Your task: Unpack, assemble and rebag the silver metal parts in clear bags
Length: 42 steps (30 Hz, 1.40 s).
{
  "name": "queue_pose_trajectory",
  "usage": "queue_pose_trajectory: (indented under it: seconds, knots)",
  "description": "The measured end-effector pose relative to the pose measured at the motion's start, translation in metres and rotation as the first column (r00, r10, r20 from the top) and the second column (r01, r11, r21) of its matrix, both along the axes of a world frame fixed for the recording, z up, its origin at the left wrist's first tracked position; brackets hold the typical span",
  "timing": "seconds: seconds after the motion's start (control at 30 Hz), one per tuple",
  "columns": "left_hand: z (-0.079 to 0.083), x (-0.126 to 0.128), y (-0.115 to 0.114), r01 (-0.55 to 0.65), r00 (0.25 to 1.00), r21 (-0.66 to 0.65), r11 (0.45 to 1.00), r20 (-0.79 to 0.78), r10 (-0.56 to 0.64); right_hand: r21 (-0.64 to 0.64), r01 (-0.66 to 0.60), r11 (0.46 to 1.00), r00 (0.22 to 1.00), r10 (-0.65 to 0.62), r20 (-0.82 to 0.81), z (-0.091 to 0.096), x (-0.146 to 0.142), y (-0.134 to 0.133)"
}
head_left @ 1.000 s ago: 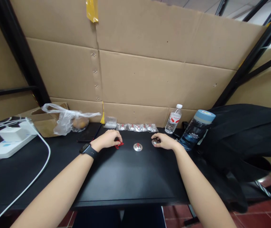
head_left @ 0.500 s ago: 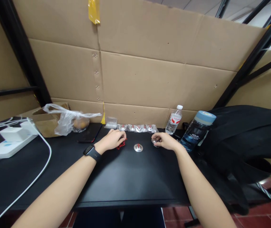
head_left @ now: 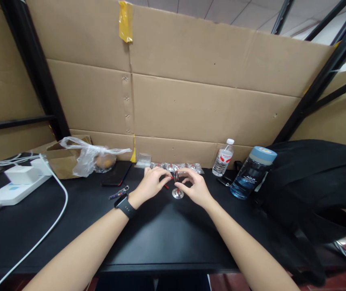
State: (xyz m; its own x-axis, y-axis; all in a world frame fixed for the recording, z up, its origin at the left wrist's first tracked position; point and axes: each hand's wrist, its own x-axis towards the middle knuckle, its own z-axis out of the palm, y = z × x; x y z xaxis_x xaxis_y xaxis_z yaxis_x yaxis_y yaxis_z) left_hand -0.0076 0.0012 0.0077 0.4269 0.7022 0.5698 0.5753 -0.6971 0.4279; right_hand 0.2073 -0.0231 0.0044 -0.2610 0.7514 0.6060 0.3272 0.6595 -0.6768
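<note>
My left hand (head_left: 153,182), with a dark watch (head_left: 124,205) at the wrist, pinches the end of a thin red cord (head_left: 167,186). Most of that cord is hidden behind the fingers. Between the thumb and fingers of my right hand (head_left: 195,186), a round shiny metal disc (head_left: 176,176) is held on edge, close to the left fingertips. Directly below it, a second metal disc (head_left: 177,194) with a red mark lies flat on the black table (head_left: 173,234). Behind both hands runs a row of similar discs in clear plastic packets (head_left: 194,167).
At the right stand a water bottle (head_left: 223,158), a blue-lidded bottle (head_left: 251,173) and a black bag (head_left: 312,182). On the left are a keyring (head_left: 119,193), a dark flat device (head_left: 115,174), a plastic bag (head_left: 84,157) and a white power strip (head_left: 18,190). Cardboard (head_left: 175,109) walls the back.
My right hand has brought its disc leftward and up, turned on edge. My left hand has shifted right, bringing the red cord beside it. The keyring has come into sight.
</note>
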Motion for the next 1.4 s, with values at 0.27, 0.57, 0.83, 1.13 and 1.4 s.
queue_pose_trajectory:
  seconds: [0.27,0.57,0.83,1.13,1.4]
  knots:
    - [0.005,0.013,-0.016,-0.03,0.998,0.014,0.999,0.062,0.029,-0.043,-0.034,0.998,0.991,0.029,-0.127,-0.004,-0.012,-0.005]
    - [-0.002,0.017,-0.02,-0.137,0.99,0.137,0.981,0.058,0.13,-0.112,-0.052,0.992,0.982,0.031,-0.186,-0.011,-0.01,0.0]
    - [-0.005,0.016,-0.02,-0.114,0.993,0.272,0.956,0.019,0.114,-0.241,-0.11,0.964,0.965,0.046,-0.258,-0.009,-0.01,-0.001]
    - [0.0,0.014,-0.022,-0.134,0.989,0.309,0.942,-0.018,0.147,-0.215,-0.182,0.96,0.973,0.145,-0.177,-0.005,0.0,0.003]
    - [-0.002,0.017,-0.025,-0.138,0.988,0.305,0.942,-0.022,0.152,-0.045,0.024,0.999,0.997,-0.021,0.074,0.005,0.0,-0.004]
